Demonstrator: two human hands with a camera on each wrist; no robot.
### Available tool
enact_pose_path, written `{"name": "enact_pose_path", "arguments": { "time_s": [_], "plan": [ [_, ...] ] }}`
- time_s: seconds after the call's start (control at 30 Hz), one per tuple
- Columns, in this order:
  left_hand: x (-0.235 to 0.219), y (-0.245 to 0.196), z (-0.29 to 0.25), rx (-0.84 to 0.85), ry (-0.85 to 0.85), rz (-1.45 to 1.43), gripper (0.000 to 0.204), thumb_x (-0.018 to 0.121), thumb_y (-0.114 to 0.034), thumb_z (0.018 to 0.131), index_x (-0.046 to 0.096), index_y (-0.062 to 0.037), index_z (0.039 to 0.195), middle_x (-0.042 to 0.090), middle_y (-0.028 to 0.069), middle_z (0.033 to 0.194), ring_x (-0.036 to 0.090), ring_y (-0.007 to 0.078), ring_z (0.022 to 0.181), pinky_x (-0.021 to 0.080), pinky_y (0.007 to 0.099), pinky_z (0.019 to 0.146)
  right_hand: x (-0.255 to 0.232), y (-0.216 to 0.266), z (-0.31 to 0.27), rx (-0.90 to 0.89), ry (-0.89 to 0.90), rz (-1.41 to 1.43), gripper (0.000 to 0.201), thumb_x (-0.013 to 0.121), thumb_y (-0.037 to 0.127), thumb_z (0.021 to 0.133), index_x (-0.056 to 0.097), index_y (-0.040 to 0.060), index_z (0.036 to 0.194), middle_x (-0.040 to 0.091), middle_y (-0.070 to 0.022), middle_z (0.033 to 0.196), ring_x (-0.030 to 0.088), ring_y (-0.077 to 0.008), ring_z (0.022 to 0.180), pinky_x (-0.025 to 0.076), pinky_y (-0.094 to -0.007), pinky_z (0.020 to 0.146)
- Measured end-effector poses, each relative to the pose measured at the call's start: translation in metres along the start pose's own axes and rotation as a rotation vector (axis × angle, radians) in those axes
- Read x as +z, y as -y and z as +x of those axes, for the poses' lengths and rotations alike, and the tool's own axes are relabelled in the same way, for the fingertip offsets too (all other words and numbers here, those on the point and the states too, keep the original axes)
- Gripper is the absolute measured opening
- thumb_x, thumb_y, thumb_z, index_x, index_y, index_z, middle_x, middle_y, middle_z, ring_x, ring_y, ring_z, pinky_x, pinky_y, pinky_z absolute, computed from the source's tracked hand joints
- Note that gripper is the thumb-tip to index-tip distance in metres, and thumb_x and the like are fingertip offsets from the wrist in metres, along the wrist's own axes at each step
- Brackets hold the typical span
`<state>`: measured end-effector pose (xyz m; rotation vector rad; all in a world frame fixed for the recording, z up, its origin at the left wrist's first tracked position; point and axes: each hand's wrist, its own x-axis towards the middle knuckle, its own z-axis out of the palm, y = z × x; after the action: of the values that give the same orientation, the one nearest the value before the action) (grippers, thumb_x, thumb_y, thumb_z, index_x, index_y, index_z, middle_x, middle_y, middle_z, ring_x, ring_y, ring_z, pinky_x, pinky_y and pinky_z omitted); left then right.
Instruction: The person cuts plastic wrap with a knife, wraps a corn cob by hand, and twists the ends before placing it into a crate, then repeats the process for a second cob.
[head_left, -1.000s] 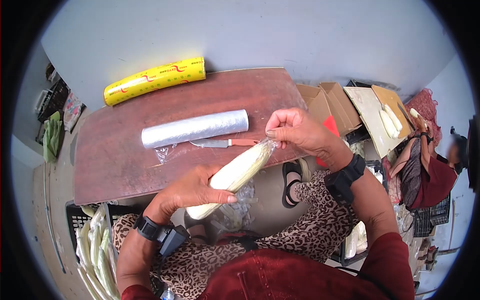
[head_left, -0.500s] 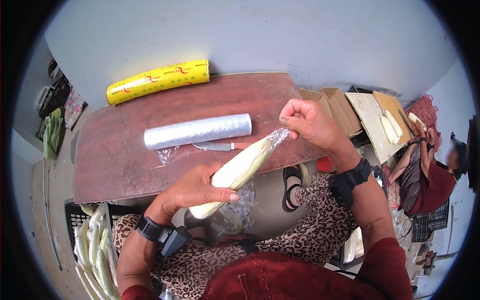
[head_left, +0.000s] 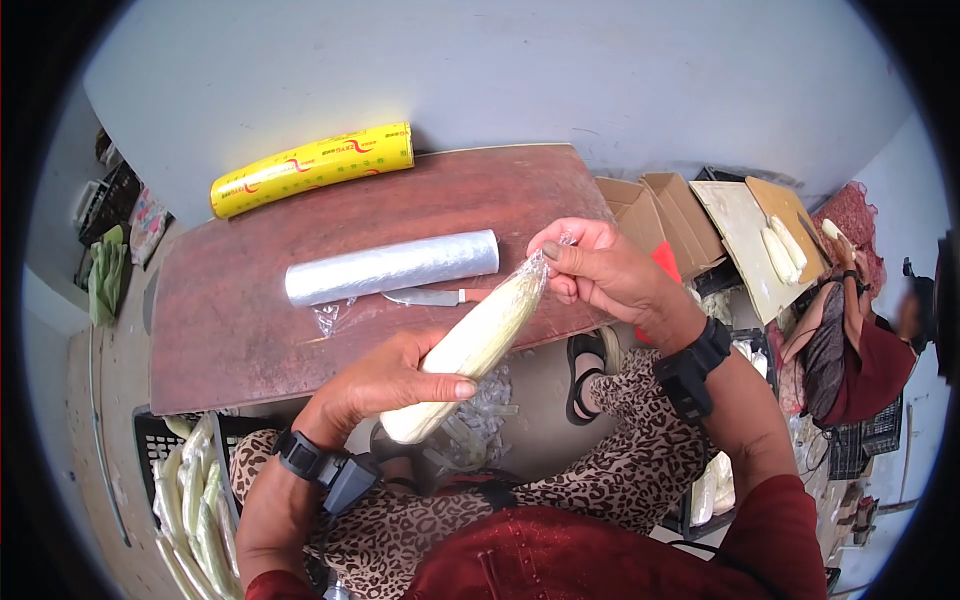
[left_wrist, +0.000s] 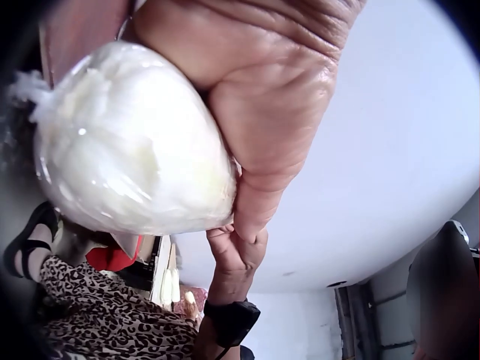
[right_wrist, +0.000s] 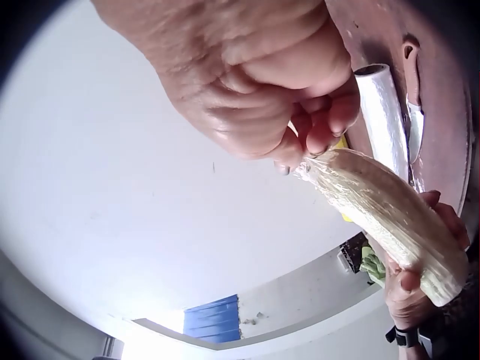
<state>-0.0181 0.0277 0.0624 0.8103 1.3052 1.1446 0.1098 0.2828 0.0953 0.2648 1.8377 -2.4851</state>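
An ear of corn (head_left: 475,335) in pale husk, wrapped in clear plastic film, is held slanting over the table's front edge. My left hand (head_left: 395,375) grips its thick lower end, thumb across the near side. In the left wrist view the film lies glossy over the rounded butt of the corn (left_wrist: 127,150). At the narrow tip, my right hand (head_left: 600,265) pinches the gathered film between thumb and fingers. The right wrist view shows these fingertips (right_wrist: 319,141) right at the tip of the corn (right_wrist: 390,206), with the husk's lengthwise ridges visible.
On the reddish table (head_left: 220,350) lie a roll of cling film (head_left: 390,267), a knife (head_left: 425,297) partly hidden behind the corn, and a yellow printed roll (head_left: 310,170). A crate (head_left: 155,440) of wrapped corn stands lower left. Cardboard boxes (head_left: 665,220) and another person (head_left: 860,350) are right.
My right hand drew up and right, stretching the film beyond the tip, then came back down and left close against the tip. The left hand keeps its grip.
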Motion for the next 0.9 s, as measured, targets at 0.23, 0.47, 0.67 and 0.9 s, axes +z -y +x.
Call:
{"name": "enact_pose_path", "arguments": {
  "time_s": [0.23, 0.47, 0.67, 0.9],
  "plan": [
    [0.001, 0.003, 0.008, 0.002, 0.09, -0.247, 0.075, 0.081, -0.032, 0.079, 0.045, -0.0021, 0.138, 0.062, 0.0076, 0.105, 0.063, 0.0171, 0.093, 0.054, 0.03, 0.08, -0.001, 0.004, 0.002, -0.112, -0.208, -0.28, 0.019, 0.062, 0.022, 0.097, 0.062, 0.0028, 0.095, 0.056, 0.0023, 0.076, 0.048, -0.0036, 0.064, 0.04, -0.0193, 0.058],
    [0.007, 0.009, 0.015, 0.012, 0.121, -0.429, 0.083, 0.081, -0.026, 0.078, 0.035, -0.0035, 0.143, 0.061, 0.0105, 0.108, 0.065, 0.0238, 0.094, 0.058, 0.0378, 0.079, 0.0, 0.014, 0.001, -0.197, -0.266, -0.463, 0.022, 0.058, 0.024, 0.099, 0.063, 0.0043, 0.092, 0.053, 0.0051, 0.069, 0.047, -0.002, 0.062, 0.039, -0.0196, 0.056],
    [0.009, 0.007, 0.026, 0.0, 0.077, -0.333, 0.075, 0.079, -0.025, 0.079, 0.042, -0.0032, 0.141, 0.06, 0.0065, 0.119, 0.06, 0.0167, 0.105, 0.049, 0.033, 0.093, 0.016, 0.026, 0.001, -0.257, -0.323, -0.491, 0.023, 0.058, 0.026, 0.1, 0.062, 0.0049, 0.09, 0.054, 0.0045, 0.067, 0.047, -0.0019, 0.061, 0.039, -0.0196, 0.055],
    [0.009, 0.003, 0.036, 0.057, 0.126, -0.289, 0.07, 0.069, -0.026, 0.088, 0.038, -0.0059, 0.147, 0.058, 0.0018, 0.12, 0.055, 0.0111, 0.106, 0.045, 0.027, 0.093, 0.009, 0.035, 0.004, -0.391, -0.341, -0.548, 0.024, 0.059, 0.027, 0.099, 0.062, 0.005, 0.09, 0.053, 0.0053, 0.067, 0.045, -0.0009, 0.058, 0.035, -0.0182, 0.051]
  ]
}}
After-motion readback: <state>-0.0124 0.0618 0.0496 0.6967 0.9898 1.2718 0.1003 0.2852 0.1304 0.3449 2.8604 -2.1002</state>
